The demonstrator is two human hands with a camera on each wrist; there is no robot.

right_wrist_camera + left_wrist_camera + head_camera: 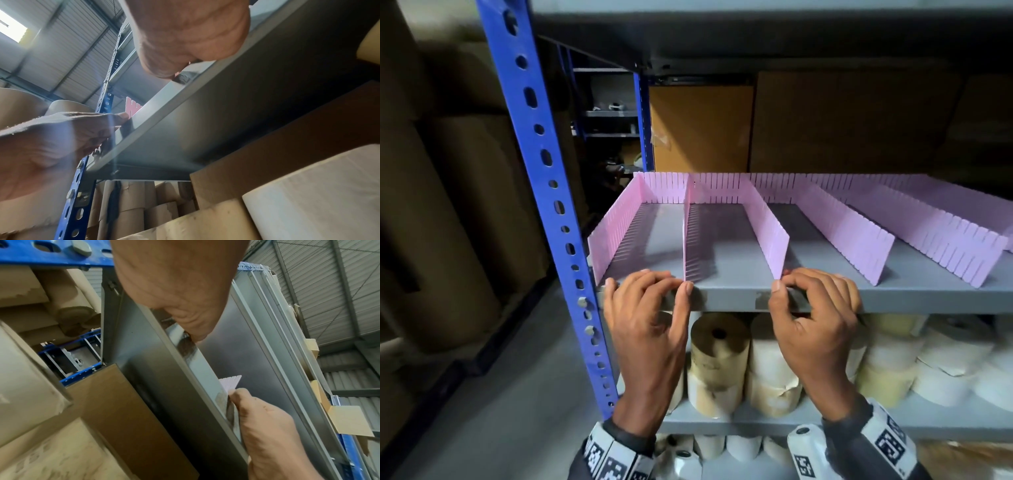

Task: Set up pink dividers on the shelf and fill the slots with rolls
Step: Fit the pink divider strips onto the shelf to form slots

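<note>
The head view alone shows the pink slotted plastic dividers [768, 224] upright on the grey metal shelf [736, 270], long axes front-to-back. The wrist views catch just one tip each. The left hand [647, 308] and right hand [815, 315] clutch the shelf's front lip, thumbs beside divider ends.

I read no text, number or brand in any view. The only signs are black-and-white square code markers on the left wrist band [607, 460] and the right wrist band [890, 442]; I cannot decode their patterns. A worn patch [761, 301] on the front edge of the shelf [732, 300] is possibly a label remnant; it carries nothing legible.
</note>
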